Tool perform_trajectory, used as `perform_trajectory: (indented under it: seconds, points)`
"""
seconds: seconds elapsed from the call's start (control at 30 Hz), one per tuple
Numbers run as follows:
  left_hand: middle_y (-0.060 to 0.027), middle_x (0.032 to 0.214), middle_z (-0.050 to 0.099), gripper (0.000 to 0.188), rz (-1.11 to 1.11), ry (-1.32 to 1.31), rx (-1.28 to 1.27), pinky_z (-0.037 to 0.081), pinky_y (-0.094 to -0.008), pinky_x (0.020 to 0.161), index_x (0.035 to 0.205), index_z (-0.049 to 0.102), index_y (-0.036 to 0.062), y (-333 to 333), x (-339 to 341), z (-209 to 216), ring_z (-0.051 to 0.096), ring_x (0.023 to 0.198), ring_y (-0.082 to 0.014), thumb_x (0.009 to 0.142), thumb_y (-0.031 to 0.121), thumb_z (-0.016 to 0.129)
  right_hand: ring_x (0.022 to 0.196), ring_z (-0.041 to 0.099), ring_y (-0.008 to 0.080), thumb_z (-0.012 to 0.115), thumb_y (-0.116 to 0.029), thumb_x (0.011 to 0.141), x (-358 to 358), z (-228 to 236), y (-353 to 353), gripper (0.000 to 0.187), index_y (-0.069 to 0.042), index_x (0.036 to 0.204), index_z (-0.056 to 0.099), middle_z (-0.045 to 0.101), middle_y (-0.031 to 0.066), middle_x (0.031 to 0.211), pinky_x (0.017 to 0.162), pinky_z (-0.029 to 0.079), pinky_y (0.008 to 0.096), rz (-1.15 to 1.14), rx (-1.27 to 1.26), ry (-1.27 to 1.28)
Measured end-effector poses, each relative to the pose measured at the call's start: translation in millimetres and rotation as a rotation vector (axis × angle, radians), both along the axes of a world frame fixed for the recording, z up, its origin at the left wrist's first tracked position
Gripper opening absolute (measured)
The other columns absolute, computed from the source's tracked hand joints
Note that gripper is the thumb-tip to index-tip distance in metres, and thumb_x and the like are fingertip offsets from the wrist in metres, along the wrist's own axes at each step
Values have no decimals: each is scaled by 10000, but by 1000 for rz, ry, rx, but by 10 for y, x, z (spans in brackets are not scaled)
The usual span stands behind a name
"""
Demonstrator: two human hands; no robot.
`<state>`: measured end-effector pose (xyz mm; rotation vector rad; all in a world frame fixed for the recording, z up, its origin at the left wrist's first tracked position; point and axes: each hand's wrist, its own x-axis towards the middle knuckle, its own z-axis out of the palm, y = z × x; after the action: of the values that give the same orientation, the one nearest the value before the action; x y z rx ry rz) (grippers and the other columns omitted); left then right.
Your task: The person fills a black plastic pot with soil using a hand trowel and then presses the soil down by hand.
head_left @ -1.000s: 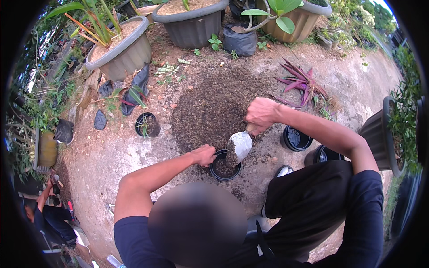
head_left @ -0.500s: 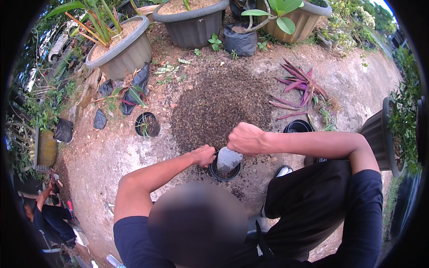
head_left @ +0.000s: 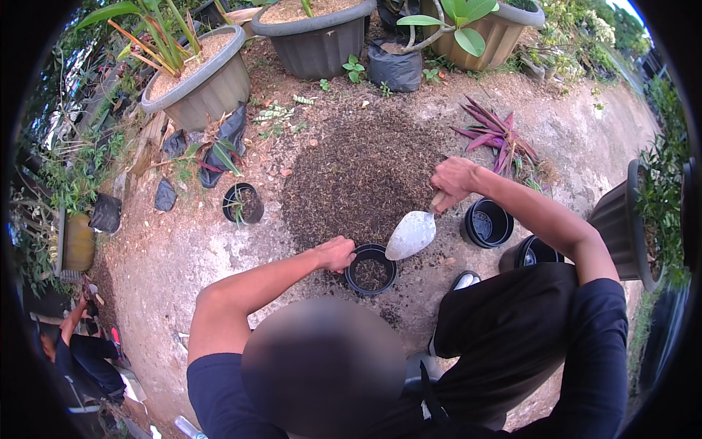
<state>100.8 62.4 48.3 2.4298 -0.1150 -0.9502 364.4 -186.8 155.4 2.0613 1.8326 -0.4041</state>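
A garden trowel [head_left: 411,235] with a pale metal blade is held by its handle in my right hand [head_left: 455,181], which is closed round it. The blade hangs just right of a black plant pot [head_left: 371,287], its tip close to the rim. Dark soil mix [head_left: 371,274] lies inside that pot. My left hand [head_left: 336,254] is closed on the pot's left rim. Beyond both hands spreads a wide heap of brown potting mix [head_left: 358,172] on the ground.
Two black pots [head_left: 488,222] [head_left: 530,254] stand at my right, near my knee. A small potted plant [head_left: 243,204] sits left of the heap. Uprooted purple-leaved plants [head_left: 499,135] lie beyond on the right. Large planters [head_left: 314,45] line the back. Another person [head_left: 88,358] sits far left.
My right hand has swung up and to the right, lifting the trowel out from over the pot. The left hand stays at the rim.
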Motion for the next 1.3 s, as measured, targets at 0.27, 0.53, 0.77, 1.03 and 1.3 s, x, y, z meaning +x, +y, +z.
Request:
perform_trajectory:
  seconds: [0.27, 0.53, 0.77, 1.03, 1.3]
  points:
    - [-157, 674, 715, 376, -1, -32, 21, 577, -432, 816, 737, 667, -44, 27, 4, -48, 741, 801, -328, 974, 201, 509, 797, 726, 372, 678, -760, 749, 298, -116, -286, 743, -20, 805, 718, 722, 170, 777, 723, 585, 467, -60, -102, -121]
    - [-166, 683, 713, 385, 25, -15, 10, 575, -435, 816, 713, 668, -39, 22, 19, -78, 737, 807, -339, 971, 205, 518, 833, 720, 398, 623, -741, 823, 52, -420, -304, 739, -10, 842, 727, 728, 188, 823, 743, 582, 487, -17, -149, -29]
    - [-185, 768, 731, 339, 39, 20, 40, 559, -452, 866, 813, 662, -45, 4, 13, 17, 723, 914, -359, 978, 216, 522, 931, 716, 426, 565, -666, 917, -128, -514, -292, 704, 18, 978, 717, 728, 237, 910, 840, 577, 511, -88, -235, 75]
    - [-185, 790, 735, 339, 14, 27, 47, 552, -451, 889, 835, 661, -46, 10, 27, 1, 716, 951, -359, 983, 222, 517, 924, 708, 454, 579, -649, 930, -53, -609, -322, 707, 44, 958, 715, 724, 264, 909, 841, 577, 519, -146, -217, 127]
    - [-212, 841, 736, 345, 19, -21, 69, 543, -467, 912, 858, 672, -44, 19, 1, -38, 701, 996, -382, 986, 243, 529, 909, 701, 465, 558, -675, 929, -22, -515, -267, 726, 36, 924, 706, 716, 263, 884, 820, 571, 532, -185, -162, 140]
